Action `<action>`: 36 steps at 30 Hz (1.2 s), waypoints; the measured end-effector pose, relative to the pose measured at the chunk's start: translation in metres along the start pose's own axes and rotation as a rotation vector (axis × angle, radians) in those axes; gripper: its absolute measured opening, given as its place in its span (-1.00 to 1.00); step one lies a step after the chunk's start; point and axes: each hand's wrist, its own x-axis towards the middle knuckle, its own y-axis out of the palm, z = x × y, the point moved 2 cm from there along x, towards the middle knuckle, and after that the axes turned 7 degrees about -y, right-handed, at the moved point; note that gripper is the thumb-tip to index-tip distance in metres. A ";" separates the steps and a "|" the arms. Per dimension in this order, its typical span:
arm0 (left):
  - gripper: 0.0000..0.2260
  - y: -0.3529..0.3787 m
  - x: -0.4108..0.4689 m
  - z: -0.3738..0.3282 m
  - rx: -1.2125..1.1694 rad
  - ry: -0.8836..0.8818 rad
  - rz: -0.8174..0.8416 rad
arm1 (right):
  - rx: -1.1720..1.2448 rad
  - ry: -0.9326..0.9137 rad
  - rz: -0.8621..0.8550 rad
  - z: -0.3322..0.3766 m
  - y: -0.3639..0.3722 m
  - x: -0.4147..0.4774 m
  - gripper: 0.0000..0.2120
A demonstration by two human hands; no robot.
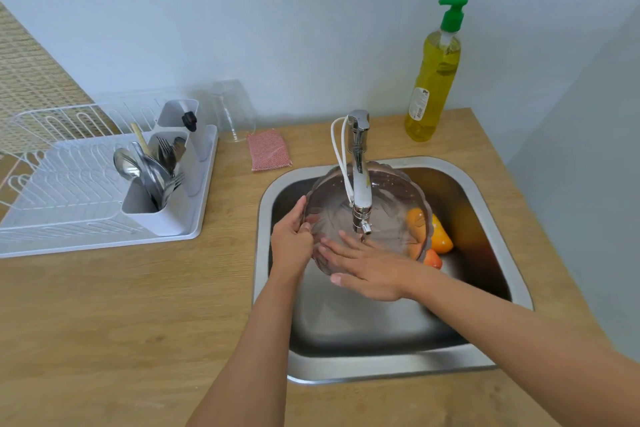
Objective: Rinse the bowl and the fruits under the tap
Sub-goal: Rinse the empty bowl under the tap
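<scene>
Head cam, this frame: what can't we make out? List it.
- Fruits: head view, the bowl covers most of them; count and kind unclear.
- Sink drain: head view, not seen; bowl and right hand cover the basin's middle.
- Water from the tap: head view, stream too faint to confirm.
- Soap bottle label: head view, too small to read.

Beneath the tap [360,180], a clear bowl [388,198] is gripped at its rim by the left hand [291,239]; its inside is touched by the flat right hand [367,267].

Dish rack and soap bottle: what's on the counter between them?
Head view: a clear glass, a pink scouring pad beside it, then the tap.
</scene>
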 end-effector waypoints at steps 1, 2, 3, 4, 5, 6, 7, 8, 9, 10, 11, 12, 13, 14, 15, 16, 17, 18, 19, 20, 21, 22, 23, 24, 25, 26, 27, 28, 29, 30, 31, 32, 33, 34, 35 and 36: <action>-0.49 -0.006 0.002 0.001 -0.001 -0.006 -0.014 | -0.050 0.006 0.039 -0.008 0.001 -0.008 -0.41; -0.48 -0.010 0.003 0.002 -0.002 -0.014 -0.028 | -0.096 0.020 0.081 -0.016 0.002 -0.016 -0.43; -0.48 -0.012 0.004 0.003 0.000 -0.019 -0.034 | -0.121 0.035 0.117 -0.022 0.003 -0.022 -0.45; -0.47 -0.010 0.003 0.003 0.012 -0.017 -0.023 | -0.120 0.044 0.135 -0.024 0.003 -0.025 -0.47; -0.47 -0.005 0.001 0.004 0.033 -0.015 0.003 | -0.100 0.039 0.132 -0.021 0.002 -0.024 -0.47; -0.46 0.001 -0.001 0.005 0.054 -0.017 0.036 | -0.074 0.020 0.107 -0.016 0.002 -0.018 -0.47; -0.46 0.007 -0.003 0.006 0.068 -0.024 0.059 | -0.054 -0.001 0.068 -0.009 0.002 -0.010 -0.45; -0.46 0.011 -0.004 0.007 0.072 -0.031 0.069 | -0.046 -0.008 0.025 -0.005 0.003 -0.002 -0.44; -0.46 0.012 -0.003 0.006 0.065 -0.036 0.073 | -0.060 0.008 -0.014 -0.004 0.002 0.003 -0.43; -0.45 0.011 -0.002 0.005 0.048 -0.044 0.076 | -0.101 0.053 -0.042 -0.008 0.000 0.005 -0.43; -0.43 0.008 0.000 0.004 0.034 -0.055 0.076 | -0.156 0.118 -0.051 -0.016 -0.002 0.003 -0.43; -0.42 0.004 0.002 0.003 0.027 -0.062 0.073 | -0.207 0.183 -0.039 -0.027 -0.004 -0.001 -0.43; -0.43 0.001 0.002 0.002 0.025 -0.063 0.069 | -0.235 0.222 -0.011 -0.036 -0.005 -0.006 -0.43; -0.44 0.001 0.001 0.001 0.027 -0.066 0.069 | -0.243 0.215 0.022 -0.040 -0.005 -0.009 -0.43; -0.46 0.002 -0.001 0.001 0.030 -0.078 0.073 | -0.241 0.166 0.053 -0.040 -0.004 -0.010 -0.44; -0.47 0.005 -0.003 0.002 0.034 -0.099 0.087 | -0.231 0.100 0.079 -0.035 -0.002 -0.009 -0.45; -0.48 0.009 -0.006 0.004 0.034 -0.124 0.111 | -0.221 0.047 0.093 -0.029 0.000 -0.006 -0.46; -0.49 0.013 -0.008 0.007 0.027 -0.147 0.138 | -0.217 0.026 0.093 -0.024 0.001 -0.002 -0.45; -0.50 0.014 -0.009 0.008 0.012 -0.163 0.158 | -0.225 0.043 0.080 -0.023 0.001 0.001 -0.44; -0.51 0.015 -0.010 0.007 -0.004 -0.172 0.170 | -0.238 0.090 0.061 -0.025 -0.003 0.002 -0.43; -0.51 0.014 -0.011 0.005 -0.016 -0.177 0.174 | -0.253 0.137 0.050 -0.029 -0.007 0.000 -0.42; -0.51 0.012 -0.010 0.002 -0.025 -0.182 0.169 | -0.265 0.157 0.059 -0.033 -0.012 -0.004 -0.42; -0.51 0.010 -0.010 0.001 -0.027 -0.186 0.159 | -0.267 0.136 0.092 -0.036 -0.015 -0.008 -0.44; -0.51 0.008 -0.009 0.001 -0.025 -0.190 0.150 | -0.251 0.087 0.144 -0.037 -0.015 -0.012 -0.46; -0.50 0.008 -0.009 0.001 -0.018 -0.193 0.144 | -0.222 0.031 0.196 -0.036 -0.015 -0.015 -0.48; -0.50 0.007 -0.010 0.001 -0.004 -0.193 0.139 | -0.197 -0.007 0.232 -0.034 -0.014 -0.017 -0.48; -0.50 0.008 -0.010 0.001 0.010 -0.190 0.137 | -0.186 -0.014 0.240 -0.032 -0.012 -0.017 -0.47; -0.50 0.009 -0.011 0.000 0.015 -0.184 0.138 | -0.195 0.012 0.219 -0.032 -0.011 -0.016 -0.45; -0.50 0.011 -0.011 -0.002 0.011 -0.177 0.142 | -0.217 0.066 0.178 -0.034 -0.012 -0.015 -0.42; -0.50 0.013 -0.011 -0.004 0.006 -0.173 0.143 | -0.242 0.135 0.135 -0.036 -0.013 -0.015 -0.38; -0.50 0.014 -0.010 -0.006 0.012 -0.172 0.138 | -0.255 0.188 0.109 -0.039 -0.013 -0.016 -0.35; -0.50 0.014 -0.009 -0.008 0.027 -0.169 0.132 | -0.253 0.199 0.099 -0.040 -0.013 -0.016 -0.34; -0.49 0.015 -0.009 -0.010 0.050 -0.162 0.130 | -0.242 0.170 0.095 -0.040 -0.012 -0.016 -0.36; -0.49 0.016 -0.010 -0.012 0.078 -0.153 0.136 | -0.230 0.121 0.093 -0.038 -0.011 -0.014 -0.38; -0.49 0.017 -0.011 -0.012 0.109 -0.142 0.149 | -0.225 0.081 0.085 -0.035 -0.010 -0.012 -0.38; -0.49 0.018 -0.012 -0.013 0.135 -0.132 0.164 | -0.235 0.070 0.062 -0.035 -0.009 -0.008 -0.36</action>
